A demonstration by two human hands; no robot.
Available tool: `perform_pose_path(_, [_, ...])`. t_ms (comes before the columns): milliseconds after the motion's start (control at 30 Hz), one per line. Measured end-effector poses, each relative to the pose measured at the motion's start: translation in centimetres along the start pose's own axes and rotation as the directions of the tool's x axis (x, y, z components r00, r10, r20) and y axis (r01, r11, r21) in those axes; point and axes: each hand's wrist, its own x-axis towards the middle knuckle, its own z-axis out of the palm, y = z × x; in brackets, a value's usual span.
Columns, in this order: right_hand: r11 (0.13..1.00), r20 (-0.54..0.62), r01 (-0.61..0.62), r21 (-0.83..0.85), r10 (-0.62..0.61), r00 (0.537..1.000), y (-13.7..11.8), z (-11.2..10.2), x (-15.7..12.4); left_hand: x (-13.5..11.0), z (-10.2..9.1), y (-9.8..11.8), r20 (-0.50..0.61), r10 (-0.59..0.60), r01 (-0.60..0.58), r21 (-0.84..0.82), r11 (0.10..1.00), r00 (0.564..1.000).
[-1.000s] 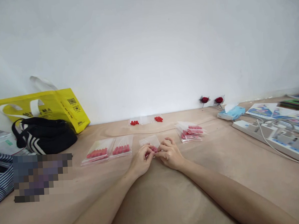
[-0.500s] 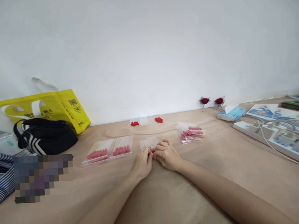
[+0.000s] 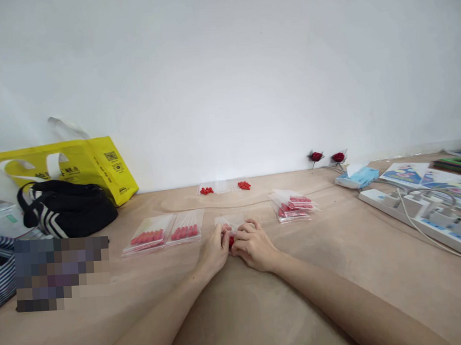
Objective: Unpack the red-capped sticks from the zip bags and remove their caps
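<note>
My left hand [image 3: 213,248] is closed on the near left edge of a small clear zip bag [image 3: 233,219]. Opposite it, my right hand [image 3: 256,247] has its fingers curled at the bag's right side. Between the fingertips shows a red capsule-shaped piece [image 3: 231,241]; the fingers hide part of it. Left of my hands lie flat zip bags with rows of red pieces, one bag [image 3: 184,230] beside a small overlapping pile [image 3: 148,236]. To the right is a loose stack of filled bags [image 3: 292,205]. Two groups of red pieces, the left [image 3: 206,191] and right [image 3: 244,185], rest farther back.
A yellow tote bag [image 3: 119,183] and a black pouch [image 3: 76,209] stand at the left. On the right are a white power strip [image 3: 422,216] with cables, a blue tissue pack [image 3: 357,177] and printed sheets [image 3: 404,173]. Two red roses lean against the wall.
My hands have shifted slightly toward me and the fingertips have parted a little. A red piece now shows between them, and the bag looks more gathered at the fingers.
</note>
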Motion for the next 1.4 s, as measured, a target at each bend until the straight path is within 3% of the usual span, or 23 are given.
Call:
perform_pose_path(167, [1.0, -0.008, -0.02, -0.019, 0.02, 1.0, 0.7, -1.6, -0.8, -0.3, -0.6, 0.6, -0.063, 0.006, -0.007, -0.013, 1.0, 0.998])
perform_pose_path(267, [0.996, -0.022, -0.091, -0.024, 0.09, 0.996, 1.0, -2.3, -1.2, -0.8, -0.8, 1.3, -0.035, 0.027, -0.026, 0.007, 1.0, 0.999])
perform_pose_path(400, [0.968, -0.042, -0.246, 0.041, 0.247, 0.968, 1.5, -2.0, -1.4, -1.3, -1.0, 1.8, 0.064, 0.072, -0.071, -0.03, 0.997, 0.995])
perform_pose_path(533, [0.914, 0.009, -0.372, 0.163, 0.375, 0.927, 2.3, -1.6, -1.4, -0.8, -2.2, 1.0, 0.127, 0.14, -0.141, -0.003, 0.99, 0.982])
perform_pose_path(633, [0.895, 0.097, -0.388, 0.221, 0.376, 0.922, 3.0, -1.6, -1.5, -0.4, -3.5, -0.2, 0.2, 0.197, -0.205, 0.021, 0.978, 0.96])
perform_pose_path(800, [0.898, 0.163, -0.349, 0.267, 0.314, 0.935, 3.7, -1.6, -1.7, -1.4, -5.1, -0.9, 0.395, 0.172, -0.174, -0.03, 0.984, 0.902])
perform_pose_path(967, [0.867, 0.172, -0.366, 0.339, 0.325, 0.93, 4.0, -1.7, -1.9, -2.1, -5.1, -0.7, 0.347, 0.113, -0.139, 0.05, 0.989, 0.931])
perform_pose_path(1167, [0.684, 0.336, -0.409, 0.604, 0.247, 0.909, 4.2, -2.2, -1.4, -1.9, -4.6, -0.8, 0.319, 0.08, -0.113, 0.089, 0.99, 0.945])
perform_pose_path(1400, [0.641, 0.33, -0.509, 0.575, 0.387, 0.861, 3.0, -1.4, -0.7, -2.0, -4.6, -0.9, 0.28, 0.09, -0.129, 0.124, 0.984, 0.956])
